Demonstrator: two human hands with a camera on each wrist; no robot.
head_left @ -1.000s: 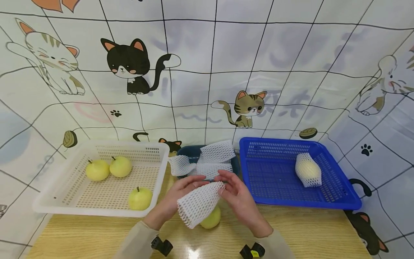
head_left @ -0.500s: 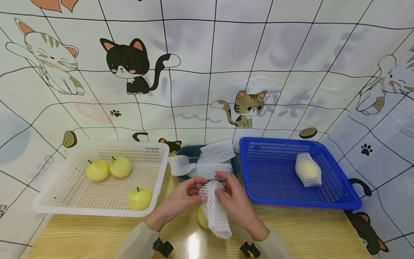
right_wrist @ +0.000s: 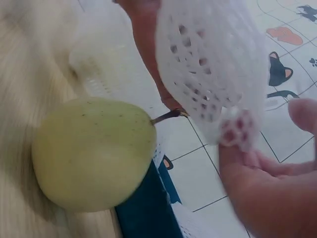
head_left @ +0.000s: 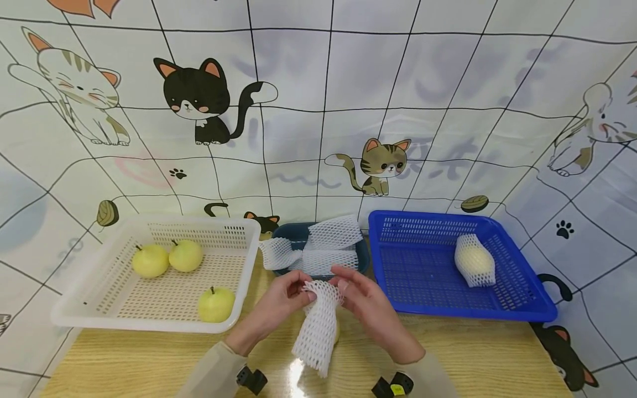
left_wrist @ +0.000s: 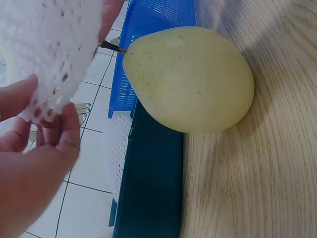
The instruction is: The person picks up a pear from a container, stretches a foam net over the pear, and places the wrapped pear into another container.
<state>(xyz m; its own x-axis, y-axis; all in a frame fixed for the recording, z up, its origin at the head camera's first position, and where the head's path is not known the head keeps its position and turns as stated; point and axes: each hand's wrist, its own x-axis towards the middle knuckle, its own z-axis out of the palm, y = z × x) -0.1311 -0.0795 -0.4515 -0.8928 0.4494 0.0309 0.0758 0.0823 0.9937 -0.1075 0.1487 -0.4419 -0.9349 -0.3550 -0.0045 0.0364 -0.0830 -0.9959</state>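
Note:
A white foam net sleeve (head_left: 318,331) hangs between both hands over the table. The left hand (head_left: 276,304) pinches its upper edge between thumb and fingers. At the same end, the right hand (head_left: 374,309) has a fingertip inside the mesh, showing through the holes in the right wrist view, while its thumb (right_wrist: 303,114) stands apart. A yellow-green pear (left_wrist: 190,82) with a dark stem rests on the table just beyond the sleeve, which hides most of it in the head view.
On the left, a white basket (head_left: 159,326) holds 3 pears. A dark teal bin (head_left: 293,232) with several net sleeves (head_left: 330,260) stands behind the hands. On the right, a blue basket (head_left: 413,298) holds one sleeved pear (head_left: 475,261). A cat-patterned wall covering (head_left: 298,132) rises behind.
The sleeve's loose lower end has swung right, then back left and down, covering the pear more in the head view. The left hand now pinches the edge; the right fingers have shifted along it.

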